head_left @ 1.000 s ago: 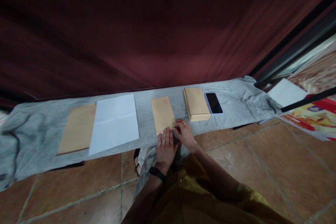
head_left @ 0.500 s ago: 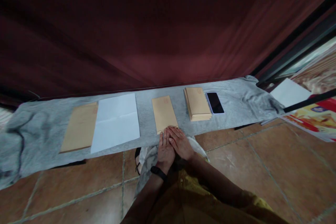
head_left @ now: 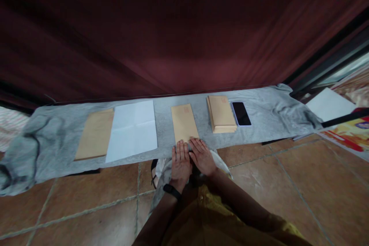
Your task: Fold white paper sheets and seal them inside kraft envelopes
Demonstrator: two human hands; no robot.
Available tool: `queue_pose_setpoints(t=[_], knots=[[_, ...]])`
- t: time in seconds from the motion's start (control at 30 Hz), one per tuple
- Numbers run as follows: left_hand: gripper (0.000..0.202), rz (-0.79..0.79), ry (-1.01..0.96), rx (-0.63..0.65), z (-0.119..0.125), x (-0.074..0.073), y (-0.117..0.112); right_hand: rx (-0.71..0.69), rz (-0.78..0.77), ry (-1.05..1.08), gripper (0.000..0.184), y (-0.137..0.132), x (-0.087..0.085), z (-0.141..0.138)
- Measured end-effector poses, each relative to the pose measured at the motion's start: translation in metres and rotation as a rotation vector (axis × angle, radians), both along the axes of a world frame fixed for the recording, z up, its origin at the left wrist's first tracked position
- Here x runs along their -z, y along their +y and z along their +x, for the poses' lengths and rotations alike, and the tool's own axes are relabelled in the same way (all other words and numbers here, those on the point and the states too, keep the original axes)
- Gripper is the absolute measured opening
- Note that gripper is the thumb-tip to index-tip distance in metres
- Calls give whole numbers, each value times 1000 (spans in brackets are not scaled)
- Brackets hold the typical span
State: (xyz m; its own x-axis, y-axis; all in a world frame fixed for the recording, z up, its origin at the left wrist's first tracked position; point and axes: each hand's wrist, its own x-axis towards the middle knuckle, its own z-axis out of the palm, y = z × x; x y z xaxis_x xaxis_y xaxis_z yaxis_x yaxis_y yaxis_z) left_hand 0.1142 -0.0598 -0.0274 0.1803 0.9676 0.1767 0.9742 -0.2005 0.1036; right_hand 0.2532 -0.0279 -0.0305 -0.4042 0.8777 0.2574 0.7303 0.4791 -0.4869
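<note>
A single brown envelope (head_left: pixel 184 122) with a red printed mark lies flat in front of me. My left hand (head_left: pixel 181 163) rests palm down at its near end, fingers stretched out over the edge. Beside it, my right hand (head_left: pixel 202 157) also lies flat, its fingertips on the envelope's near right corner. Neither hand grasps anything. The hands cover the envelope's near edge. To the right sits a stack of brown envelopes (head_left: pixel 222 111). On the left, a creased white paper sheet (head_left: pixel 134 130) lies next to more brown envelopes (head_left: pixel 95 134) and slightly overlaps them.
A phone (head_left: pixel 241 113) with a dark screen lies right of the stack. Grey cloth (head_left: pixel 268 111) covers the narrow bench, rumpled at both ends. A dark red curtain (head_left: pixel 173 46) hangs behind. White paper (head_left: pixel 330 103) and a colourful printed box (head_left: pixel 348 134) are at far right.
My hands have moved apart slightly; the fingers, closer together before, now lie side by side and straighter on the envelope's near end. The view has shifted a little, moving the bench items right.
</note>
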Motion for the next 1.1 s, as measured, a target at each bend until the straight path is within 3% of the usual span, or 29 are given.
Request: queue_pose_setpoints(t=[0.4,0.73,1.1], knots=[[70,-21,29,-23,-2,2,-1,113,101,-271,52,-1,5,14],[69,5,10,-34,-1,4,-2,156,113,-278,54,-2,4,22],[67,59,26,-31,-2,10,-3,-22,69,-207,52,-1,0,-5]])
